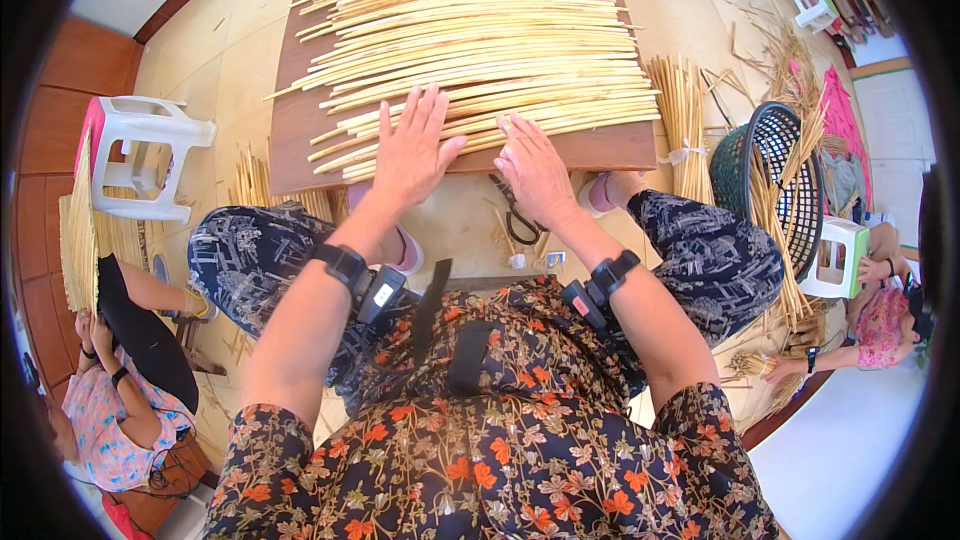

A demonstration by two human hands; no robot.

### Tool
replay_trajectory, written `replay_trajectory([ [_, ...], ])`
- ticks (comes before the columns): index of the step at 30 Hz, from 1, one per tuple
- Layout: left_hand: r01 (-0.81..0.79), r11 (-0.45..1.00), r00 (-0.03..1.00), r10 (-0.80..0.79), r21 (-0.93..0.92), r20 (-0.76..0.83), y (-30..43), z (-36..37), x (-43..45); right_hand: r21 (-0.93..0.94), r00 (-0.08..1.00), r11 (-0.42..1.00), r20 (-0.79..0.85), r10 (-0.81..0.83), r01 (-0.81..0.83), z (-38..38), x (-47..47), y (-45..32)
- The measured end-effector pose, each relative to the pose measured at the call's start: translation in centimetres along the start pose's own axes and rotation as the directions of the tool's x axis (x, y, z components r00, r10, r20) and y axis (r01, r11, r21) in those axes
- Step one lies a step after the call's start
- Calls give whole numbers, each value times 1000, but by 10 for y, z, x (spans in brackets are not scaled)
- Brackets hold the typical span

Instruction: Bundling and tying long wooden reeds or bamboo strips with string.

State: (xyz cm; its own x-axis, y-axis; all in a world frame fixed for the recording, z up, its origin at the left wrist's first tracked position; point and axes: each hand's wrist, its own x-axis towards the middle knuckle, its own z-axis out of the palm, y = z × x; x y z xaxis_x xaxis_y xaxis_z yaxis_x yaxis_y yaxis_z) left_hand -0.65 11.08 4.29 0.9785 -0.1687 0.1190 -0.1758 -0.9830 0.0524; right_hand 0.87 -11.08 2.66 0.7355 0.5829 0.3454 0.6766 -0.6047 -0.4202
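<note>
Many pale yellow plant stalks (480, 37) lie side by side across a low brown wooden table (300, 75), their ends uneven at the left. My left hand (412, 142) rests flat on the stalks nearest me, fingers spread and pointing away. To its right, my right hand (531, 165) touches the same near stalks with its fingertips, the fingers close together and slightly bent. Whether a single stalk is pinched under the right fingers cannot be made out. Below the table edge, scissors with black handles (521, 229) lie on the floor between my feet.
At right stand a tied stalk bundle (682, 135) and a dark green plastic basket (780, 187) holding stalks. White plastic stools stand left (142, 157) and right (832, 255). One person (120, 420) holds a woven sheet (79, 240); another person (885, 322) grips a stalk bundle.
</note>
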Motion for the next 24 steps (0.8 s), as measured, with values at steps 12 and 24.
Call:
replay_trajectory([
  [12,-22,999,999,20,40,51,-8,14,-24,-121,994,991,99,-46,58,20,-7,5],
  [24,514,-586,557,-327,-626,763,25,25,-62,-131,991,989,121,-52,68,19,-12,6],
])
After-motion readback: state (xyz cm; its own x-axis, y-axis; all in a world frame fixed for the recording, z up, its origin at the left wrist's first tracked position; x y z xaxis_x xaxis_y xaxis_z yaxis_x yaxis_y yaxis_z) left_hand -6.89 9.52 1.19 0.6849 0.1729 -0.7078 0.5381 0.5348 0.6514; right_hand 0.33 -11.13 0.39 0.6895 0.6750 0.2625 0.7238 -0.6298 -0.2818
